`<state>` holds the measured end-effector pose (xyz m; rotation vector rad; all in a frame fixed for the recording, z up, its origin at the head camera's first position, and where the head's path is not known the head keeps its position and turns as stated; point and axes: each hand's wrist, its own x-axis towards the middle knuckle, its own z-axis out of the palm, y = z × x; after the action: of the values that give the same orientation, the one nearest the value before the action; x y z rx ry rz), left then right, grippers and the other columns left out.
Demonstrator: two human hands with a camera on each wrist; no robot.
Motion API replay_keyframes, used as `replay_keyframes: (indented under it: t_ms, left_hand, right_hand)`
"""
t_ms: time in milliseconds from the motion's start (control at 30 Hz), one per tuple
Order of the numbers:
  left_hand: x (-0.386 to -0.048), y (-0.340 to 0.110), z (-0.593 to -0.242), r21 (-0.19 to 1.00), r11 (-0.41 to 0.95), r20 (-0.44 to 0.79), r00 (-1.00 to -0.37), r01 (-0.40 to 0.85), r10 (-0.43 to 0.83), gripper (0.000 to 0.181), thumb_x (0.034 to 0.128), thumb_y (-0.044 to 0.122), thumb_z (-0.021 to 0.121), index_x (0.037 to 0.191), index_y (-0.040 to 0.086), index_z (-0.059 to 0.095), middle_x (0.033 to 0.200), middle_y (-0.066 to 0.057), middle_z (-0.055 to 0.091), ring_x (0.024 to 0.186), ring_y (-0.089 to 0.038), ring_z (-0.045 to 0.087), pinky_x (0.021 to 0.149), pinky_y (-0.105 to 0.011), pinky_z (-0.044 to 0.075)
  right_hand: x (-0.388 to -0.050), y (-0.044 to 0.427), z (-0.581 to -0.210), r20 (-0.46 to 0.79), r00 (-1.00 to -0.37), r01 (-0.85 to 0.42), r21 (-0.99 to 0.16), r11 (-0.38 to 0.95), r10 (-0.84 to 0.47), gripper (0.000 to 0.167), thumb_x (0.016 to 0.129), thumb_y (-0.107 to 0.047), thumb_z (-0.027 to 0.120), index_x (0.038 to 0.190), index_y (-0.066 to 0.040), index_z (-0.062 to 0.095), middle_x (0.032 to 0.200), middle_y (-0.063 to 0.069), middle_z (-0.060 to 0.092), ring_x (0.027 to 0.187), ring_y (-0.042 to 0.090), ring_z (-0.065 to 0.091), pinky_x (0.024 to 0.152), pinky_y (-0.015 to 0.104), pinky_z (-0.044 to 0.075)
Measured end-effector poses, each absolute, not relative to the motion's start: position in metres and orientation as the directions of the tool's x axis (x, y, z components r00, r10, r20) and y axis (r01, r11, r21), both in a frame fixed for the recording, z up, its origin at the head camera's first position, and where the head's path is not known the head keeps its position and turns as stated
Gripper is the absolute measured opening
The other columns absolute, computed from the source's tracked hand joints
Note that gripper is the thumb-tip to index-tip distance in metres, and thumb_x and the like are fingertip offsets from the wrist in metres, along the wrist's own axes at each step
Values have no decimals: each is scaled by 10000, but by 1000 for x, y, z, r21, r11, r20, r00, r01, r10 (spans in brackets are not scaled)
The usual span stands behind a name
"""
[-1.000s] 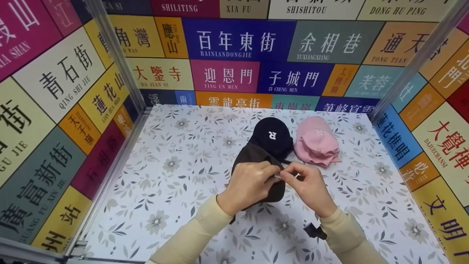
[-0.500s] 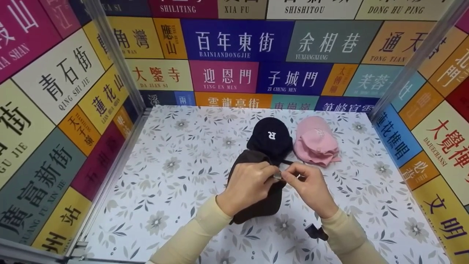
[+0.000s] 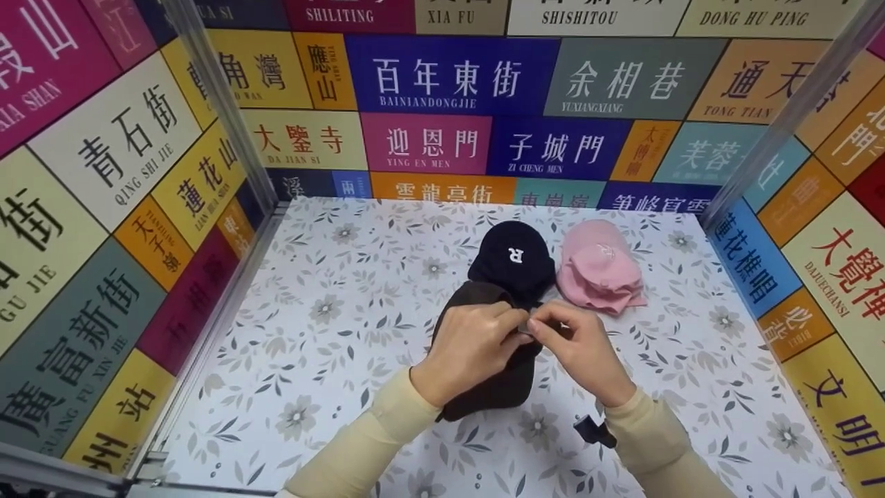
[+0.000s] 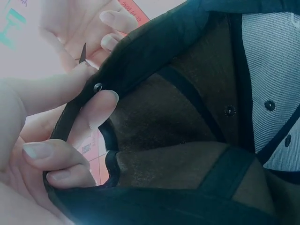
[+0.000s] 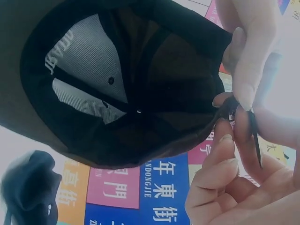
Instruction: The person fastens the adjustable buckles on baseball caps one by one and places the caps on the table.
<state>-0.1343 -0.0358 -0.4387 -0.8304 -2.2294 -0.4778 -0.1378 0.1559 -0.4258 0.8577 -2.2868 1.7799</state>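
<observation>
Both hands work at the back of a dark brown baseball cap (image 3: 487,394), held off the table with its brim toward the person. My left hand (image 3: 473,346) grips the back edge, where the left wrist view shows thumb and fingers round the dark adjustment strap (image 4: 68,121). My right hand (image 3: 584,349) pinches the strap at the small metal buckle (image 3: 524,326), mostly hidden by fingertips. In the right wrist view the thin strap end (image 5: 256,140) sticks out past the fingers. The cap's inside (image 5: 164,84) shows, with a white mesh panel (image 5: 91,61).
A black cap (image 3: 511,259) with a white R lies just behind the brown one. To its right is a pink cap (image 3: 600,266). Flower-patterned white cloth covers the table (image 3: 332,360). Panels of coloured signs (image 3: 449,76) enclose the back and sides.
Over the second the brown cap has tipped, its brim swinging down toward the person. Both hands keep nearly the same place, with small finger shifts at the buckle, now more covered.
</observation>
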Motion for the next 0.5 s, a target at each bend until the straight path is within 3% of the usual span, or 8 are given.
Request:
replay_keyframes:
  t_ms: [500]
  left_hand:
    - [-139, -36, -439, 17, 709, 744, -483, 705, 462, 177, 914, 323, 740, 865, 160, 691, 733, 50, 596, 609, -134, 575, 545, -301, 467]
  right_hand:
    - [-138, 159, -424, 397, -856, -469, -866, 174, -330, 112, 922, 43, 673, 820, 6, 698, 818, 139, 635, 746, 184, 582, 655, 244, 501]
